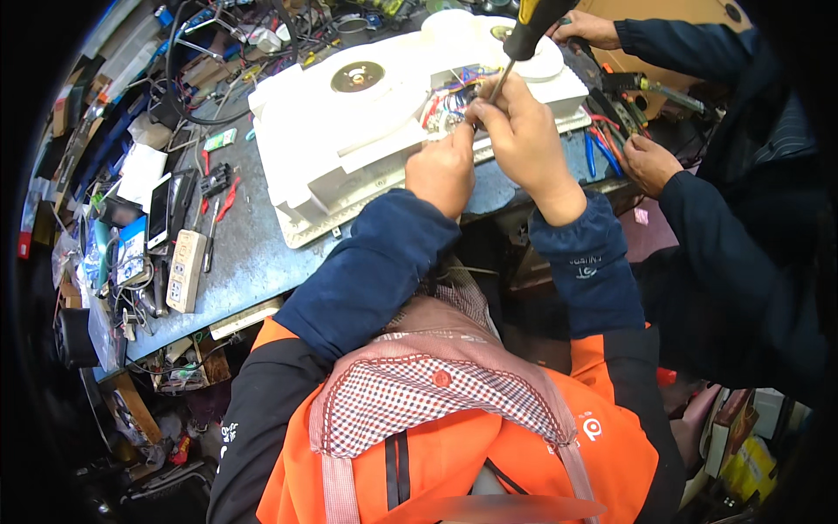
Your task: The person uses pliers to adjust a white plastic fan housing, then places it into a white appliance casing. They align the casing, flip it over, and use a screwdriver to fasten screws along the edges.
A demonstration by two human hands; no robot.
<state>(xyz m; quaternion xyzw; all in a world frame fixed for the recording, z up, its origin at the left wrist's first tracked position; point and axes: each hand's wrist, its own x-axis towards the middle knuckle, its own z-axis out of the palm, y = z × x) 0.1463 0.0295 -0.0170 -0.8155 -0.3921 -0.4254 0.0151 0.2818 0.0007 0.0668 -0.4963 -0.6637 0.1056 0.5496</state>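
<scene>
A large white plastic appliance housing (323, 122) lies on the bench, with a bundle of coloured wires (448, 109) in its open recess. Above that recess, the fingers of my right hand (530, 144) close round the metal shaft of a screwdriver (526, 35). Its black and yellow handle sticks up past the hand, and the tip is hidden among my fingers. My left hand (443, 172) is closed beside the wires, fingertips nearly meeting those of the right. Whatever it pinches is too small to make out.
At right, another person's hands (653, 166) are near the housing, beside blue-handled pliers (590, 155) and other tools. Left on the blue bench (240, 253) lie a power strip (185, 271), a phone (160, 210), red clips and heaped cables. More clutter fills the far edge.
</scene>
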